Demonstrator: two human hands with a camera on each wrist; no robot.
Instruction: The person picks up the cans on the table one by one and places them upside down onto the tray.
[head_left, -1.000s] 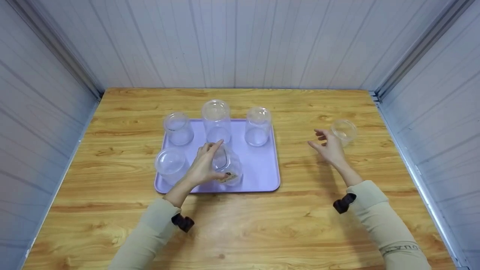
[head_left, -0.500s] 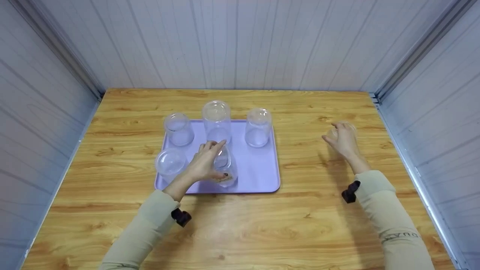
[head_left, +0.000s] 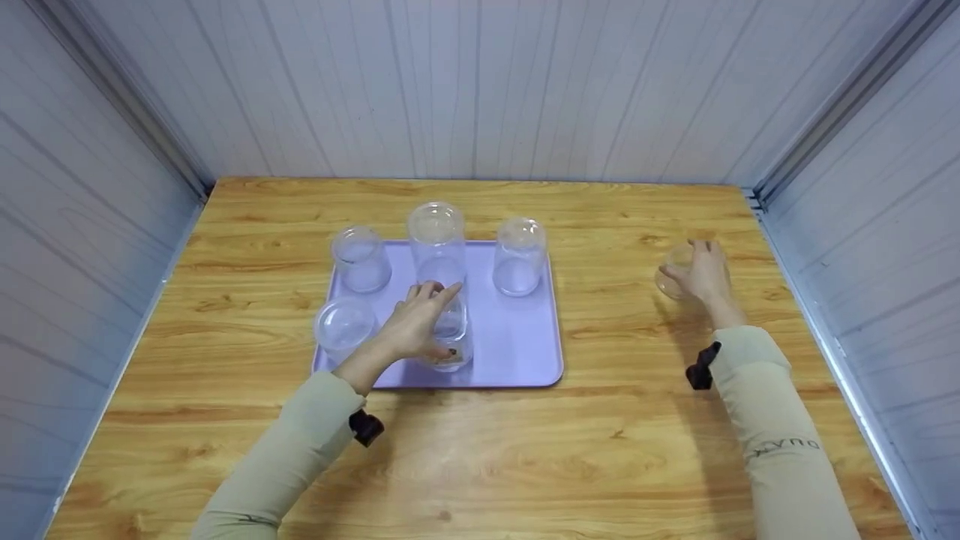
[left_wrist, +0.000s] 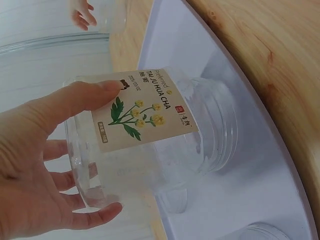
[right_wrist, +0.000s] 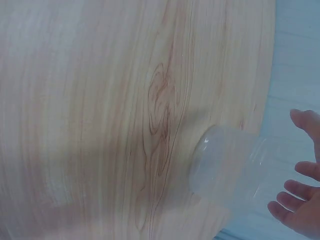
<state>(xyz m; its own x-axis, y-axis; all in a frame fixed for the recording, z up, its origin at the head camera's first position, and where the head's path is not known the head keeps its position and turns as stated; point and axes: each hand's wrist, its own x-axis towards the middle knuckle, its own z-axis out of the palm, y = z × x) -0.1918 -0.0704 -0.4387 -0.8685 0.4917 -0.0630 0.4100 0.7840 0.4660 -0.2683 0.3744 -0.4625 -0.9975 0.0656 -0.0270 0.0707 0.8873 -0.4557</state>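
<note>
My left hand (head_left: 412, 324) grips a clear plastic jar (left_wrist: 145, 175) at the front of the lilac tray (head_left: 517, 341). The thumb presses on the jar's beige paper label (left_wrist: 145, 117), printed with yellow flowers, while the other fingers curl round the far side. The jar's narrower, ridged end faces the tray. Far to the right, my right hand (head_left: 709, 277) is over another clear jar (right_wrist: 225, 165) standing on the wooden table. Its fingers (right_wrist: 292, 202) are spread at the jar's upper end, with a gap showing between them and the plastic in the right wrist view.
Several more clear jars stand on the tray: a tall jar (head_left: 437, 240) at the back, a jar (head_left: 519, 255) at back right, another jar (head_left: 360, 259) at back left and a jar (head_left: 345, 326) at front left. Pale panel walls (head_left: 480, 90) enclose the wooden table (head_left: 525, 465).
My right hand has moved right and away from me, over the jar there. The jar in my left hand has shifted slightly left and stands straighter.
</note>
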